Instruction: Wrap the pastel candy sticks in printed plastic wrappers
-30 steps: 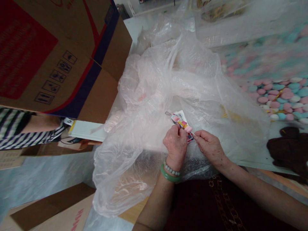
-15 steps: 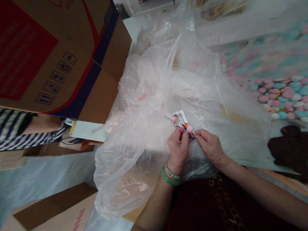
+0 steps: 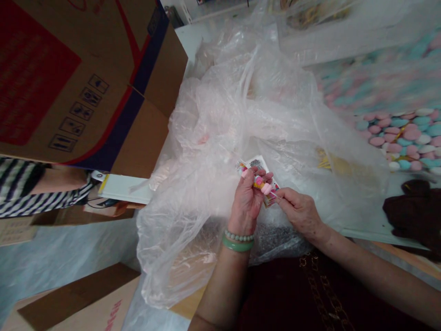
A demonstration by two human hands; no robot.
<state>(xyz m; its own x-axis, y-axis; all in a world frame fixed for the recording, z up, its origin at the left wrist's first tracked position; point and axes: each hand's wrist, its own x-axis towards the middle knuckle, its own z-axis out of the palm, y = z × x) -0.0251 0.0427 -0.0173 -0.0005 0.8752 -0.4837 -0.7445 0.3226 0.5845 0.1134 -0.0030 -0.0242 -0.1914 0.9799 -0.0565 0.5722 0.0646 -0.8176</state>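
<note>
Table under crumpled clear plastic, with a small colourful trinket held over it.
Cradled in the loosely curled grip of the left hand, thin end pinched by the right hand; probably light, perhaps soft, best taken by that end. Middle partly covered; print on the card behind too small to read.

The floor is pale blue-gray with lighter patches. A white table stands above it. Some light brown wood shows under the table's right side. The light is soft and dim.
</note>
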